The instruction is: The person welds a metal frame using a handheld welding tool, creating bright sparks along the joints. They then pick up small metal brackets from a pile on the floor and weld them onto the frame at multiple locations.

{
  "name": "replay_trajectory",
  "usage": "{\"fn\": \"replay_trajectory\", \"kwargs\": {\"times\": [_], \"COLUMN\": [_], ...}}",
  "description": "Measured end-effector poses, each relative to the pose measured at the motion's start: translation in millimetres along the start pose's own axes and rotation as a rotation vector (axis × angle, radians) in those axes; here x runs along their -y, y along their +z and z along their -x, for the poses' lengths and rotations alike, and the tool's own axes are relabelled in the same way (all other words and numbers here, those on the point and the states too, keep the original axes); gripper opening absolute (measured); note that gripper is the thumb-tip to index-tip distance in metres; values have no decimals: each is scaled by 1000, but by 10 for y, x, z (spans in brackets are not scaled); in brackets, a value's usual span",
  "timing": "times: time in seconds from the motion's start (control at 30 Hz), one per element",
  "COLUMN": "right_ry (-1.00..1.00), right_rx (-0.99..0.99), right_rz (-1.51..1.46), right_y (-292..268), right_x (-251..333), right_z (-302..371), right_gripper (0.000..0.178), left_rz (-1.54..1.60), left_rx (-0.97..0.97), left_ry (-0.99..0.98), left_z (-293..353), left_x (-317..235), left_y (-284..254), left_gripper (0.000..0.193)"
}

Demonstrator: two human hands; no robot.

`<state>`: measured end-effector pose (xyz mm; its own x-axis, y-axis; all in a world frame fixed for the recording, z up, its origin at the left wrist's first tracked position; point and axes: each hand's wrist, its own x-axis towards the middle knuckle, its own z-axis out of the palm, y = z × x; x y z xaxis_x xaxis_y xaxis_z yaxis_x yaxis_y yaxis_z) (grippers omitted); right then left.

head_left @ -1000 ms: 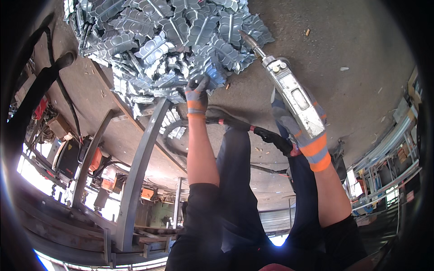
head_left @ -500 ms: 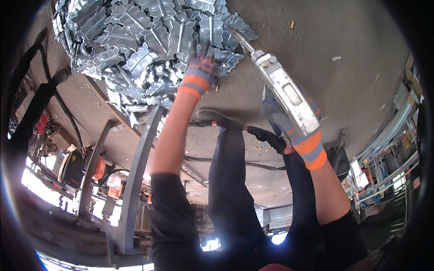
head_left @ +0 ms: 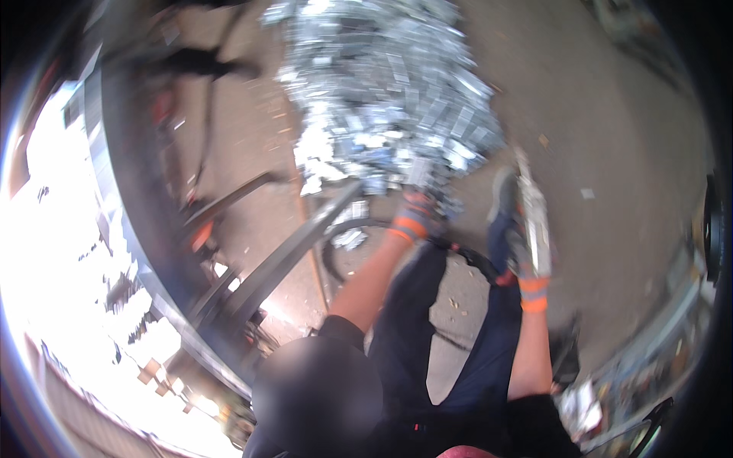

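The picture is smeared by motion. A large heap of shiny silver stamped metal leaves (head_left: 382, 84) covers the floor ahead of me. At its near edge my left hand (head_left: 416, 212), in a grey and orange glove, looks closed on a stamped metal leaf (head_left: 420, 174) that sticks out past the fingers; the grip itself is blurred. On the right my right hand (head_left: 525, 263), gloved the same way, is wrapped round the rear of a long silver-white welding gun (head_left: 534, 217). The gun's narrow nozzle points away from me, beside my shoe, and apart from the heap.
A steel beam (head_left: 294, 244) slants beside my left arm, with a shorter bar (head_left: 233, 195) further left. A dark cable (head_left: 328, 256) loops on the floor near my left leg. Racks of material (head_left: 649, 343) stand at the lower right.
My view has swung, so the heap now lies more to the right in it. My left hand has drawn back from the heap's surface to its near edge, apparently with a metal leaf.
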<state>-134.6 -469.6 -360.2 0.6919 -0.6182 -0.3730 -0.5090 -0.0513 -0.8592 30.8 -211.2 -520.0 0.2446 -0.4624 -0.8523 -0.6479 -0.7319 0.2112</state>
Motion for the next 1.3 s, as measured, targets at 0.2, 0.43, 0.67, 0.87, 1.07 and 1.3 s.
{"fn": "replay_trajectory", "kwargs": {"times": [0.2, 0.43, 0.67, 0.87, 1.07, 1.3], "right_ry": [-10, -231, -472, -208, 267, 336], "right_rx": [242, 803, 1021, 1224, 1096, 1142], "right_rz": [-303, -457, -96, 74, -60, -46], "right_y": [-263, -228, -255, -533, -281, 361], "right_x": [1092, 2523, 3481, 3610, 3097, 2513], "right_z": [880, 1614, 2912, 4238, 5012, 6257], "right_gripper": [66, 62, 49, 21, 31, 53], "left_rz": [589, 1446, 2400, 2493, 1908, 2552], "left_rx": [-745, -931, -2106, -2875, -3240, -2869], "left_ry": [-14, -364, -315, -539, -345, -451], "left_z": [2772, 6129, 7609, 8207, 8550, 8544], "left_x": [-566, -861, -1023, 237, 1889, 2262], "left_y": [-11, 443, 2131, 3373, 4303, 5081], "left_gripper": [88, 84, 42, 34, 21, 41]}}
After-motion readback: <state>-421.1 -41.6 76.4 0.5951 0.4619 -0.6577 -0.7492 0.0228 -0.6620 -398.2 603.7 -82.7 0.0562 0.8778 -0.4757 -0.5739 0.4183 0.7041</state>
